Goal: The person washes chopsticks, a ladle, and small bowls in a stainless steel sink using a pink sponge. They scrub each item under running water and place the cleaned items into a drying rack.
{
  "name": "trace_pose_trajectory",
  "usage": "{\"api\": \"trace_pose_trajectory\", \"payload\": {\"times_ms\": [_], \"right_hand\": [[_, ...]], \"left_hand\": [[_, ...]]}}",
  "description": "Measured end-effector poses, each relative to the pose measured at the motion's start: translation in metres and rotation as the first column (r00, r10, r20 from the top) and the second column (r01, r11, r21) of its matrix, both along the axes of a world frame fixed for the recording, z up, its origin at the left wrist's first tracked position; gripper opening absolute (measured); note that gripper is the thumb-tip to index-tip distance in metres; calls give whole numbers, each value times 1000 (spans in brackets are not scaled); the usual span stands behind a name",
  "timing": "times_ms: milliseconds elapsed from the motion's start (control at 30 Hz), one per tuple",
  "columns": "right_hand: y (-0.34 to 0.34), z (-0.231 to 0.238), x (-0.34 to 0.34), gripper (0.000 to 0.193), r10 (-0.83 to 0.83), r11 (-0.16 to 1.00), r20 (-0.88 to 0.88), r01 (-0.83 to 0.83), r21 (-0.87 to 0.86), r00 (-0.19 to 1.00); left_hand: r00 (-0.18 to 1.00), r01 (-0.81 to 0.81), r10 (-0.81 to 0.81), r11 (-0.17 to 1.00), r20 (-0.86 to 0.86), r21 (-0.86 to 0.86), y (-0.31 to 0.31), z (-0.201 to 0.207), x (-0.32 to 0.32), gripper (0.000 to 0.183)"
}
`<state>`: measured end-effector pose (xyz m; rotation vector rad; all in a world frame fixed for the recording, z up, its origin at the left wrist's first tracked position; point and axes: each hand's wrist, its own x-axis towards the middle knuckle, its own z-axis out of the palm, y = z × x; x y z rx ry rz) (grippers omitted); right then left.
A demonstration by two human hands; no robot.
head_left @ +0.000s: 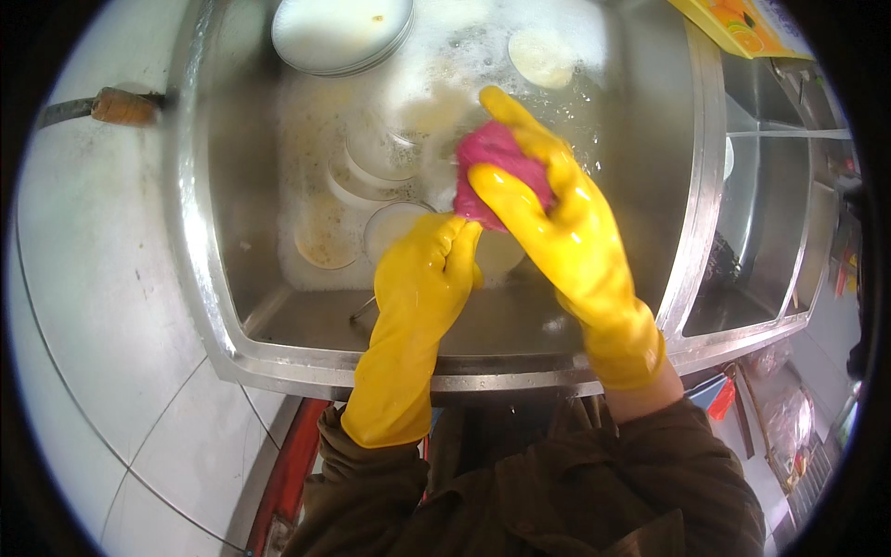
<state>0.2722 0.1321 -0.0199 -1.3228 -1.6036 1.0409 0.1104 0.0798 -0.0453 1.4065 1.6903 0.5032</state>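
Observation:
Yellow rubber gloves cover both of my hands over a steel sink (200, 186) of sudsy water. My right hand (557, 200) is closed around a bright pink cloth (501, 162), with thumb and fingers spread across it. Against the cloth's lower edge, my left hand (432, 260) is closed in a fist. A thin metal utensil (364, 308) pokes out below the left fist, in line with its grip; its other end is hidden by the glove and cloth. Round pale dishes (382, 148) lie under the water beside my hands.
A stack of white plates (342, 32) stands at the sink's far left, and a pale round dish (541, 58) rests among suds at the far right. Another steel basin (756, 251) adjoins on the right. A yellow packet (733, 26) with orange fruit pictures lies at the upper right.

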Motion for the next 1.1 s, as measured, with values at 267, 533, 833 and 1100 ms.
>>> {"api": "trace_pose_trajectory", "payload": {"times_ms": [267,533,833,1100], "right_hand": [[57,4,-13,66,-314,619,-32,179,-765,949],[54,-43,5,50,-583,665,-468,59,-745,665],[57,-115,75,48,-474,756,27,423,-499,880],[10,-141,86,45,263,768,673,273,-580,691]], "left_hand": [[999,-43,40,989,23,143,-3,1,2,17],[869,-152,308,911,387,-384,10,22,4,40],[981,-115,182,818,64,-564,8,5,-10,58],[933,21,-152,928,-327,-373,-4,-28,-16,35]]}}
